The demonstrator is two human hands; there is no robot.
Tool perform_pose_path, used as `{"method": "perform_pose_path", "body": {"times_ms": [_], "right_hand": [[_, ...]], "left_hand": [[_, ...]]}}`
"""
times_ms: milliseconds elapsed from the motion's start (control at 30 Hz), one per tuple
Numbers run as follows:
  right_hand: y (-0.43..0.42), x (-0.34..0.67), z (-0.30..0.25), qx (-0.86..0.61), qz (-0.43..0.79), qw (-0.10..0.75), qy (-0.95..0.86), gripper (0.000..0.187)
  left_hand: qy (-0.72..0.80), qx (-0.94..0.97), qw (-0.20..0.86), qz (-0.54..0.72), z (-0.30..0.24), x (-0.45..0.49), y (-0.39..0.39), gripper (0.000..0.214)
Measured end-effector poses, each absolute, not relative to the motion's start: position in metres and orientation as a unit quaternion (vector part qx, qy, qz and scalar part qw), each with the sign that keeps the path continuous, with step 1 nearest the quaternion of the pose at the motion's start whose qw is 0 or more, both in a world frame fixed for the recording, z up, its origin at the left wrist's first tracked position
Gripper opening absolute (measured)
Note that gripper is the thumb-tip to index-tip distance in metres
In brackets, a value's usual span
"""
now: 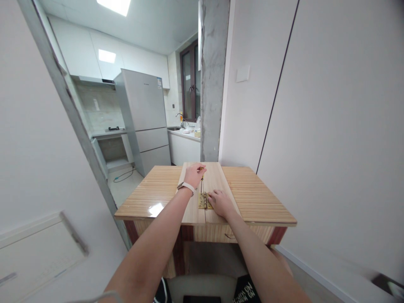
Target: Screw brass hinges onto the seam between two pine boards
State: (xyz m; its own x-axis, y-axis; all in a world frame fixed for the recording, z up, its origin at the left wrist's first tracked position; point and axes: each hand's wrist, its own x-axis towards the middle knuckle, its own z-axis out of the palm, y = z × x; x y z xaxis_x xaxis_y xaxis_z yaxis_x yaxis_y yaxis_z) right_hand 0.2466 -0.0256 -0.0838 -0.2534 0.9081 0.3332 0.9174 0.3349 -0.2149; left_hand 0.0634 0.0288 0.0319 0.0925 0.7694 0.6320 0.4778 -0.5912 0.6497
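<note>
My left hand (193, 175), with a watch (187, 186) on its wrist, grips the yellow handle of a screwdriver (202, 179) held nearly upright. The screwdriver's thin shaft points down at the left leaf of a brass hinge (201, 201). Bent fingers of my right hand (222, 203) press on the hinge's right leaf. The hinge lies open and flat across the seam between two pale wooden boards (217, 172). Whether the tip sits in a screw is too small to tell.
The boards lie on a striped wooden table (261, 198) with a drawer handle (229, 236) at its front. A grey doorway edge (214, 84) and a white wall (331, 126) stand close by. Beyond are a refrigerator (145, 105) and a sink counter (184, 147).
</note>
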Motion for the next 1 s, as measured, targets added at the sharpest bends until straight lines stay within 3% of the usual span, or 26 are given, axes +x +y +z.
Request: {"method": "perform_pose_path", "body": {"times_ms": [133, 333, 633, 800, 1000], "right_hand": [[-0.0263, 0.2465, -0.0827, -0.577, -0.011, 0.2, -0.792, 0.045], [-0.0269, 0.2459, -0.0825, -0.578, -0.011, 0.201, -0.791, 0.044], [-0.0278, 0.2452, -0.081, -0.576, -0.02, 0.2, -0.792, 0.045], [-0.0275, 0.246, -0.0811, -0.576, -0.01, 0.199, -0.793, 0.044], [-0.0282, 0.246, -0.0803, -0.574, -0.017, 0.207, -0.792, 0.044]], "left_hand": [[0.415, 0.729, 0.151, 0.523, 0.0304, 0.0635, 0.0283, 0.022], [0.405, 0.729, 0.14, 0.534, 0.0306, 0.0649, 0.0271, 0.008], [0.422, 0.72, 0.076, 0.546, 0.0325, 0.0633, 0.0269, 0.005], [0.43, 0.712, 0.082, 0.55, 0.0315, 0.0615, 0.0263, 0.025], [0.417, 0.718, 0.103, 0.548, 0.0305, 0.0615, 0.0246, 0.007]]}}
